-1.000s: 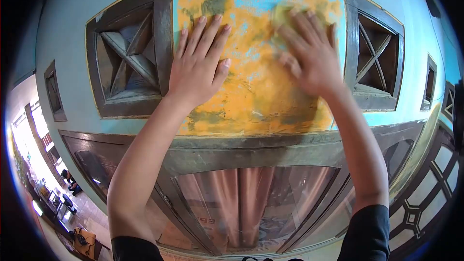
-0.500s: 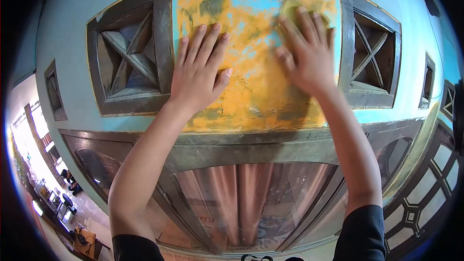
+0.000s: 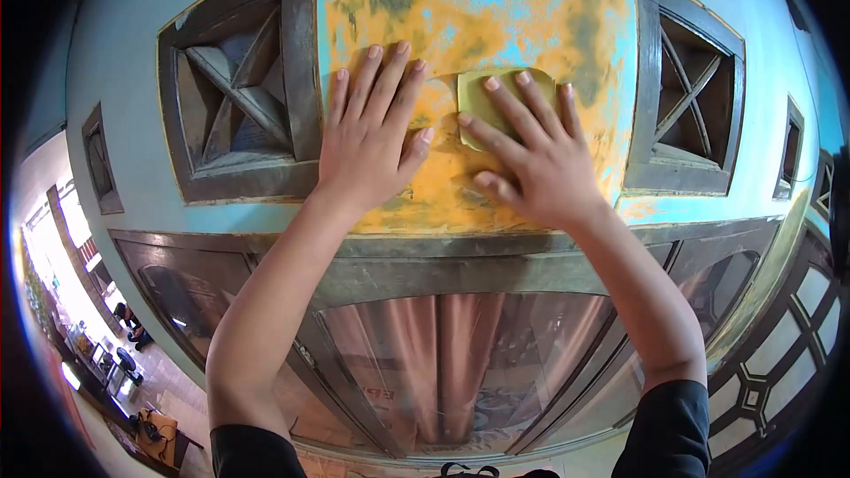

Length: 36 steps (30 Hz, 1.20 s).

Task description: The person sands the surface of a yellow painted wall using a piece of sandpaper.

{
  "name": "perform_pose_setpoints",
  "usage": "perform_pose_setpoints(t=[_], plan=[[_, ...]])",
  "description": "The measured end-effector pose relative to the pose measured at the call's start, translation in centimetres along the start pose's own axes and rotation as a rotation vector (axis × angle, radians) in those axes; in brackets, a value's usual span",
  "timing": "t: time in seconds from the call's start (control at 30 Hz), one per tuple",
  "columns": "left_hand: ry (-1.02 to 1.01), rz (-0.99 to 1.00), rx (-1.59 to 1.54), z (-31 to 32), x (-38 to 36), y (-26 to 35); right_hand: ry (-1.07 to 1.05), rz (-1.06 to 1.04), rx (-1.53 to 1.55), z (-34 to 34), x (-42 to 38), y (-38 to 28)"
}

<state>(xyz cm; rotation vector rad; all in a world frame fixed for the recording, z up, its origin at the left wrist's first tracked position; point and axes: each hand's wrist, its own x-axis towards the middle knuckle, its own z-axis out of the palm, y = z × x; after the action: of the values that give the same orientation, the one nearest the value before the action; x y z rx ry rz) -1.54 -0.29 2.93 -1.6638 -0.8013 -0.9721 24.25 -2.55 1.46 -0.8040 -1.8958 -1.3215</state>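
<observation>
My left hand (image 3: pixel 367 142) lies flat on the wall with its fingers spread and nothing in it. To its right, my right hand (image 3: pixel 551 159) presses a yellow-green sheet of sandpaper (image 3: pixel 476 93) against the wall, its fingers stretched over the sheet. Part of the sandpaper is hidden under those fingers. Both hands rest on a worn patch (image 3: pixel 443 26) where orange, grey and light blue show through one another in a mottled pattern.
Dark wooden vents with crossed bars flank the patch, a left vent (image 3: pixel 297 124) and a right vent (image 3: pixel 645 124). Below runs a wooden frame (image 3: pixel 460 265) over glass with pink curtains (image 3: pixel 460 345) behind. A person (image 3: pixel 133 326) is far off at left, near a brown bag (image 3: pixel 158 438).
My right hand has slid down and to the left along the wall, carrying the sandpaper with it. My left hand stays in nearly the same place.
</observation>
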Motion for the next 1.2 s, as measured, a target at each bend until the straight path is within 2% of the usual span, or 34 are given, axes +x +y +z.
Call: perform_pose_setpoints(t=[0.17,0.23,0.33,0.43,0.57,0.67,0.7,0.8,0.87,0.93,1.0,1.03,1.13,1.2], plan=[[-0.029,-0.022,-0.017,0.1,-1.4,0.7,0.177,0.270,-0.121,-0.1,1.5,3.4],[-0.032,-0.024,-0.022,0.1,-1.8,1.1,0.240,0.333,-0.108,0.2,1.5,2.2],[-0.078,-0.006,-0.048,0.0,-3.1,1.6,-0.023,0.133,0.022,0.5,-1.1,-2.7],[-0.137,0.059,-0.039,0.1,-6.1,1.7,-0.127,0.025,0.128,1.1,-5.7,-3.2],[-0.180,0.075,-0.048,0.7,-9.8,1.6,0.001,0.435,-0.121,1.0,-8.9,-0.2],[-0.179,0.000,-0.077,0.8,-10.8,3.0,-0.022,0.352,0.084,2.0,-8.6,-4.6],[-0.180,-0.024,-0.092,0.8,-10.9,3.5,-0.135,0.236,0.116,2.3,-8.9,-6.2],[-0.185,-0.039,-0.122,0.8,-11.9,4.3,-0.165,0.281,0.043,1.6,-9.7,-5.6],[-0.193,-0.031,-0.117,1.1,-12.8,4.3,-0.088,0.505,-0.033,1.3,-10.3,-3.9],[-0.183,-0.013,-0.099,1.5,-13.7,3.9,0.001,0.620,-0.004,2.1,-11.1,-4.1],[-0.176,-0.035,-0.082,1.6,-14.1,4.2,0.001,0.548,0.140,2.8,-11.3,-6.7],[-0.169,-0.051,-0.091,1.6,-14.1,4.4,-0.116,0.392,0.128,3.1,-11.9,-7.8],[-0.129,-0.071,-0.097,1.9,-14.2,4.8,-0.143,0.341,0.063,3.1,-13.5,-7.6],[-0.083,-0.089,-0.098,2.4,-14.3,5.1,0.003,0.592,0.131,3.6,-13.8,-6.8]])
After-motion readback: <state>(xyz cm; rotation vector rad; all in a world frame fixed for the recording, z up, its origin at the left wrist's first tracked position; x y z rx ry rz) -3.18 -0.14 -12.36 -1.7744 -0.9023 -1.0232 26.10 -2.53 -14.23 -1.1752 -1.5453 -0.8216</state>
